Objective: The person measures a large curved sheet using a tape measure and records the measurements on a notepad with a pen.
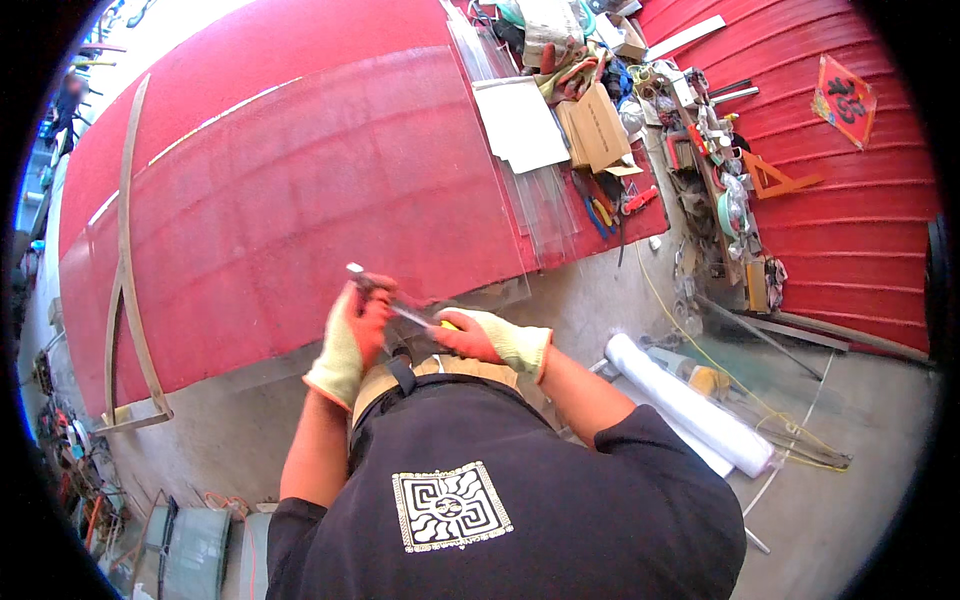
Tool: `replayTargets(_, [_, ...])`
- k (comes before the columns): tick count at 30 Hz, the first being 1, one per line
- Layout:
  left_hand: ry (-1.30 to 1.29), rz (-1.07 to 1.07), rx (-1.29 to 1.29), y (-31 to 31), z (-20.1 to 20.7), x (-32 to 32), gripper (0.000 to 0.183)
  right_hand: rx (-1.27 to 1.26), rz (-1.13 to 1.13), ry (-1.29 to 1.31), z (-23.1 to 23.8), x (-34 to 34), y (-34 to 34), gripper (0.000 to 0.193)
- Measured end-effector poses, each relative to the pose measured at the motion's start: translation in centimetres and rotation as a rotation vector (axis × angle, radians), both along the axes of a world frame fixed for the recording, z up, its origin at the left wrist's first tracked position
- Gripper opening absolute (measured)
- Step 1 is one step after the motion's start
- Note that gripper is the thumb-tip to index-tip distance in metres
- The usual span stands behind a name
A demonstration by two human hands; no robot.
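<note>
Over at the table (310, 70), covered in rough red cloth, someone in rubbery-orange and cream-knit gloves has a slim tool (410, 316) up just in front of the waist, near the table's edge. The right hand (482, 338) wraps its fingers snugly round the yellow handle; the straight, shiny shaft slants toward the left hand (358, 325). That one's fingers are curled, a white tip poking above, but blur keeps me from telling what they grip. A glossy clear sheet (370, 160) lies flat across the cloth, with a wooden frame (125, 230), narrow and angular, at its left.
</note>
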State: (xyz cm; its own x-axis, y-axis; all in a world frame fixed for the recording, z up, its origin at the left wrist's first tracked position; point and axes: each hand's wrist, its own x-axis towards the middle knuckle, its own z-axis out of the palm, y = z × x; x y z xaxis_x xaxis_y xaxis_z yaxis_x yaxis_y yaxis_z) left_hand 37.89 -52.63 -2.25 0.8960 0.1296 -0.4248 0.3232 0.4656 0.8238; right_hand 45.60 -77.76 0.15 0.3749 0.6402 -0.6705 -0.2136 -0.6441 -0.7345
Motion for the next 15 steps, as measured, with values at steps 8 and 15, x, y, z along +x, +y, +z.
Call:
replayTargets(8, [0.207,0.670,0.139,21.3,4.4,3.1,0.022,-0.290,-0.031,0.319,-7.9,-5.0,-21.0,0.038])
replayTargets(15, [0.275,0.556,0.365,19.2,3.0,3.3,0.029,-0.249,-0.235,0.442,-8.2,-9.9,-20.6,0.031])
